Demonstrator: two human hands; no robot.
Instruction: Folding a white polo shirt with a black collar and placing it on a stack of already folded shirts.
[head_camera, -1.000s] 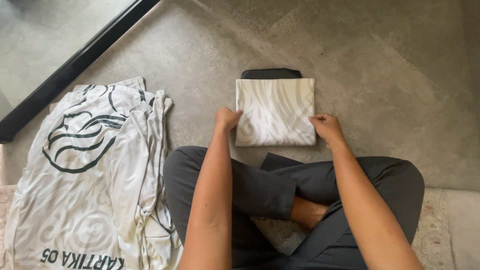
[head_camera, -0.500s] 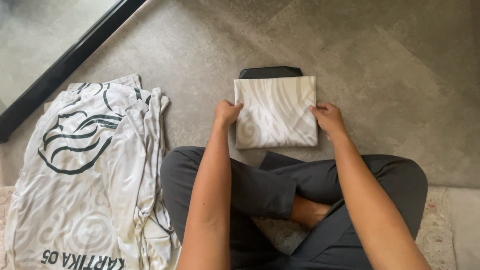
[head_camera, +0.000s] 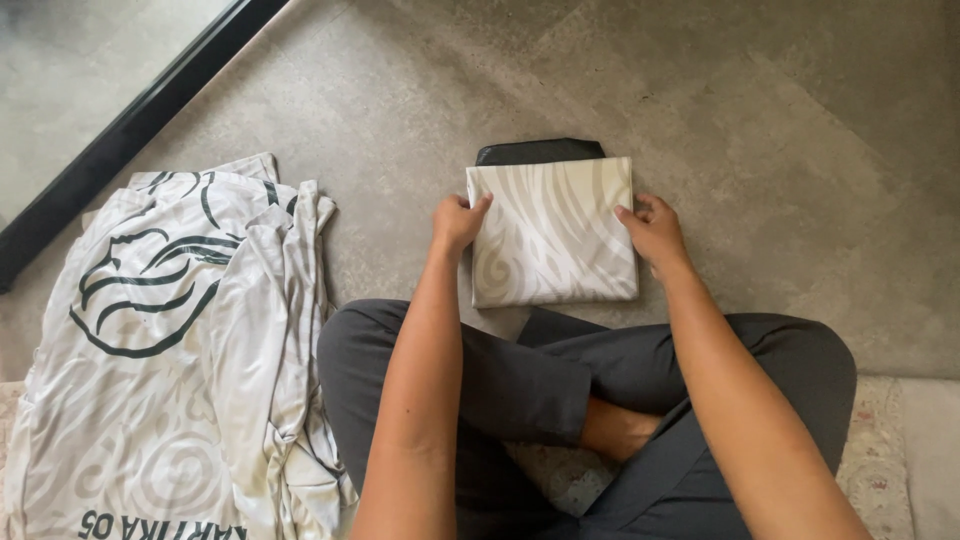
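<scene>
Grey stone-look floor runs under everything, with a black bar slanting across its upper left. On your left, a loose pile of white jersey shirts with dark green swirl print lies spread and rumpled beside your knee. Your left hand is closed over the left edge of the folded white cloth square with pale beige swirls, thumb on top. That square lies flat on the floor just ahead of your crossed legs in dark grey trousers. A black folded piece peeks out at its far edge, probably underneath it. Your right hand rests on the right edge, fingers curled; whether it pinches the cloth, you cannot tell.
</scene>
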